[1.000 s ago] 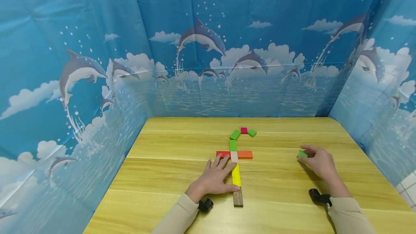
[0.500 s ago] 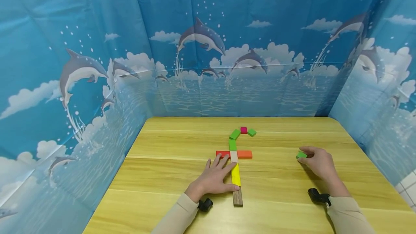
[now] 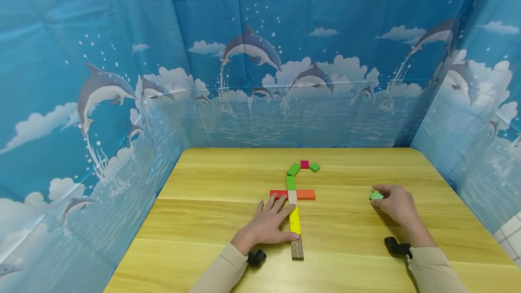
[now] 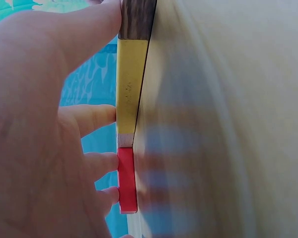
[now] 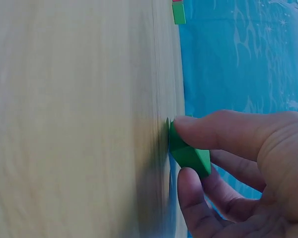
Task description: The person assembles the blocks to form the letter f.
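My left hand [image 3: 266, 225] lies spread over a row of flat wooden blocks. Its fingertips touch the red block [image 3: 278, 193] and the yellow block [image 3: 295, 220], and the thumb rests where yellow meets the dark brown block [image 3: 297, 250]. A pale block [image 3: 292, 197] sits between red and an orange block [image 3: 306, 195]. Off to the right, my right hand [image 3: 399, 205] pinches a small green block [image 5: 192, 157] between thumb and fingers, close over the tabletop. In the left wrist view, the fingertips press along the edges of the red block [image 4: 127, 181] and the yellow one.
Beyond the pale block, a green block [image 3: 291, 182], another tilted green block [image 3: 294, 169], a magenta block [image 3: 304, 164] and a small green block [image 3: 314, 167] curve rightward like a hook. A dolphin-print curtain [image 3: 252, 121] borders the wooden table [image 3: 224, 171] behind and at the sides.
My right hand has shifted slightly left with the green block, which shows more between the fingers. The left hand and the laid blocks stay put.
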Available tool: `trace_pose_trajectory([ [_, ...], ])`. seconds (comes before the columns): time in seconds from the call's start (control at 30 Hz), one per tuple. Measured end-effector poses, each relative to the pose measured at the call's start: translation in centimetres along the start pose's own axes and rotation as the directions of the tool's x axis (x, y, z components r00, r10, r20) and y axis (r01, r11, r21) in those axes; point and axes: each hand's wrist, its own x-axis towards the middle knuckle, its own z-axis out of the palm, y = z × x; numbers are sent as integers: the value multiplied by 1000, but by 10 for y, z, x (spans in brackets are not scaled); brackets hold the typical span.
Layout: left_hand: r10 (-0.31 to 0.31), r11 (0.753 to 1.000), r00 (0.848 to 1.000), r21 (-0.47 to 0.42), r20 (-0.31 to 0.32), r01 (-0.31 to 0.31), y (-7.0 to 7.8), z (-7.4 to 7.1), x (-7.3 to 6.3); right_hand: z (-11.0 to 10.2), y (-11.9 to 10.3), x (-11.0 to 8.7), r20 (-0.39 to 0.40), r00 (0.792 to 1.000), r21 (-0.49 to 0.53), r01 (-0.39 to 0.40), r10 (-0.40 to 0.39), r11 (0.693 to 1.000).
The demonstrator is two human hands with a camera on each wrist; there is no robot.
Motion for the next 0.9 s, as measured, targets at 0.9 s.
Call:
trace_pose_trajectory([
  [0.9, -2, 1000, 1000, 8, -7, 2, 0, 0, -1, 4, -28, 6, 3, 1000, 31, 1, -1, 1000],
])
